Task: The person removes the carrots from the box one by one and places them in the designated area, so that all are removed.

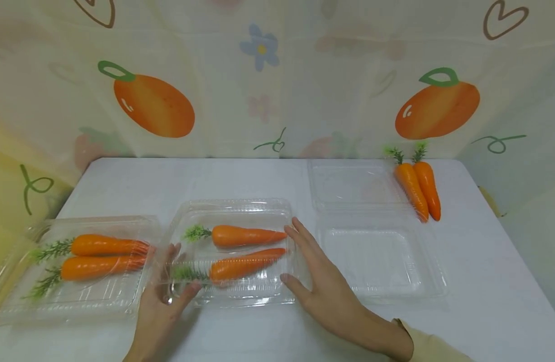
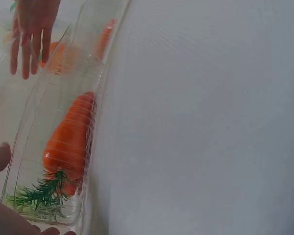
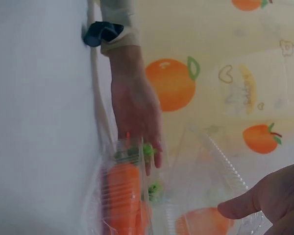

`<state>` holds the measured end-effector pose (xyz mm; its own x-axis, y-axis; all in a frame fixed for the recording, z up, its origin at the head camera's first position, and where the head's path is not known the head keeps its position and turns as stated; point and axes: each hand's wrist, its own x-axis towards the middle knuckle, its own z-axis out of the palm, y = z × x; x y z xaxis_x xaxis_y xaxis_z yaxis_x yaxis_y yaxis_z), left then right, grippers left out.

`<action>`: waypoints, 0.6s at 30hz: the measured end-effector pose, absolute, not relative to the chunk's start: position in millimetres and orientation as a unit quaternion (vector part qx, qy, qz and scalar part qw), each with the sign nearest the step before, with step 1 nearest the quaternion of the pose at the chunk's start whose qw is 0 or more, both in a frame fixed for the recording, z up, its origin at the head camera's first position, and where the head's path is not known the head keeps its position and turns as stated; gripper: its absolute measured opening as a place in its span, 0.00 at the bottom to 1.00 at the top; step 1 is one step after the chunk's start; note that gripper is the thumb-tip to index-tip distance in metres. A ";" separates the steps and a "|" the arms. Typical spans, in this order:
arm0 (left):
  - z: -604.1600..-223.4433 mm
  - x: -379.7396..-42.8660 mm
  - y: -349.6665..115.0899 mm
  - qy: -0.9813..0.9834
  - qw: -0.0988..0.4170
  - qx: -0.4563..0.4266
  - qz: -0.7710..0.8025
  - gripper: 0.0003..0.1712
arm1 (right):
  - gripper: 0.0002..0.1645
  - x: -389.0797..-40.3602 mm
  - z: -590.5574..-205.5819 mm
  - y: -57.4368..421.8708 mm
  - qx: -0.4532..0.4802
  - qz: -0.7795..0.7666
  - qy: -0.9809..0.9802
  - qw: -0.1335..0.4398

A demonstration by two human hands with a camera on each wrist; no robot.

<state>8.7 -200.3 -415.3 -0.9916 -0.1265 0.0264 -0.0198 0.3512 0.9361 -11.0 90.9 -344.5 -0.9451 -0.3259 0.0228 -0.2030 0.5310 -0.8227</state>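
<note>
Two orange carrots with leafy green tops, the farther carrot (image 1: 246,235) and the nearer one (image 1: 232,269), lie in the middle clear plastic container (image 1: 255,203). Its clear lid (image 3: 186,161) appears tilted over the base in the right wrist view. At the container's left end is my left hand (image 1: 157,301), thumb in front and fingers farther back, seen partly through plastic. My right hand (image 1: 327,291) meets the right end with long, straight fingers and the thumb apart. The exact contact with the clear plastic is hard to make out.
A left clear container (image 1: 101,301) holds two carrots (image 1: 105,245). On the right stands an unfolded clear container (image 1: 372,291); two loose carrots (image 1: 427,186) lie by its far right corner. Behind the white table (image 1: 485,281) hangs a fruit-printed curtain (image 1: 295,100).
</note>
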 end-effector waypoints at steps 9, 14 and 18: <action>-416.4 9.7 -204.8 -0.844 0.033 0.008 -0.535 0.61 | 0.41 -25.8 -336.0 95.4 -0.182 -0.466 0.864 0.049; -416.8 8.5 -207.3 -0.841 0.025 -0.015 -0.541 0.64 | 0.35 -36.4 -328.6 99.5 -0.192 -0.481 0.855 0.022; -418.1 8.1 -207.5 -0.833 0.022 -0.026 -0.552 0.66 | 0.34 -45.3 -324.5 103.5 -0.211 -0.506 0.836 0.002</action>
<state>8.1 -207.5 -418.1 -0.9977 0.0193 0.0651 0.0675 0.3894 0.9186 -45.3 103.5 -324.5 -0.9108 -0.3556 0.2100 -0.3508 0.3981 -0.8476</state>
